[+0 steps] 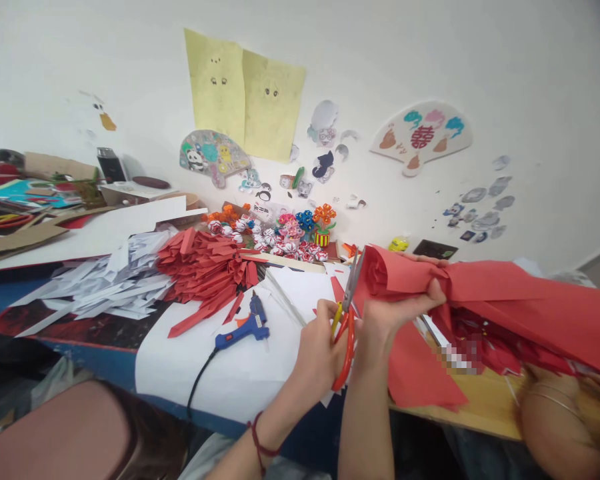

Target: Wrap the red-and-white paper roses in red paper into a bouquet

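My left hand is closed round the handles of a pair of scissors with red and yellow grips, their blades pointing up. The blades stand at the left end of a folded bundle of red paper. Beside the scissors, my right hand grips that bundle, thumb on the near side and fingertips at its upper edge. More red sheets hang below my right wrist. At the far right another person's hand, wearing a bracelet, is under the bundle.
A blue glue gun lies on white paper. Behind it are piles of red strips and white strips. Small paper flowers line the wall. A brown stool stands at the lower left.
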Demonstrator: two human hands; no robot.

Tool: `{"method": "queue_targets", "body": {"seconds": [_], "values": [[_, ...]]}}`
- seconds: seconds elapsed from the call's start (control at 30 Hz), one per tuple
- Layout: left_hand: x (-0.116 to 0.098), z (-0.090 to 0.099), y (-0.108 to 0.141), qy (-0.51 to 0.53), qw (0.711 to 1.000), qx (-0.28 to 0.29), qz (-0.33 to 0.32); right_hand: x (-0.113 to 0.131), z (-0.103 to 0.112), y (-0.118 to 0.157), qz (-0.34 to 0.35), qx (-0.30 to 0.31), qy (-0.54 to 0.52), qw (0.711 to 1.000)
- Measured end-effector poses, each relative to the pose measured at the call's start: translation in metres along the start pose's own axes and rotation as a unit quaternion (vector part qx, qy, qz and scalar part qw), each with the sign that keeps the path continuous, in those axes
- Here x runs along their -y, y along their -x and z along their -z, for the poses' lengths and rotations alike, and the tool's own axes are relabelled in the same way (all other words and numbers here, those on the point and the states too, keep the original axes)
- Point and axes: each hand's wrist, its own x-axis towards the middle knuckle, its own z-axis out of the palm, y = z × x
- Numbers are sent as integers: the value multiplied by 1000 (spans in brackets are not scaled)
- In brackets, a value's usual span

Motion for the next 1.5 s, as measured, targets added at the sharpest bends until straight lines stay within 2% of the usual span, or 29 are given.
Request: {"method": "queue_targets", "body": {"seconds": [0.2, 0.43, 0.63, 0.83, 0.97, 1.1, 1.17, 1.27, 1.37, 1.5], "values": [[-2, 2, 0, 13, 1000, 6, 0, 1, 0, 0, -10, 18, -52, 998], [-6, 3, -1, 21, 1000, 5, 9, 1, 0, 0, -15, 11, -30, 999], [-6, 5, -2, 21, 1000, -3, -1, 1, 1, 0, 6, -2, 9, 1000], [-8, 6, -4, 70, 997, 5, 14, 0, 1, 1, -10, 1, 1, 1000], [1, 5, -7, 142, 989, 17, 47, 0, 6, -3, -3, 15, -19, 1000], [20, 9, -13, 172, 983, 13, 63, 3, 12, -13, -14, 26, 23, 999], [31, 14, -17, 119, 990, 5, 81, 6, 14, -20, -32, 33, 43, 998], [42, 22, -24, -88, 992, -35, 85, 10, 17, -34, -72, 52, 70, 994], [46, 27, -28, -305, 946, -60, 91, 13, 17, -48, -117, 80, 121, 982], [43, 28, -31, -448, 889, -43, 87, 12, 16, -61, -165, 102, 225, 955]]}}
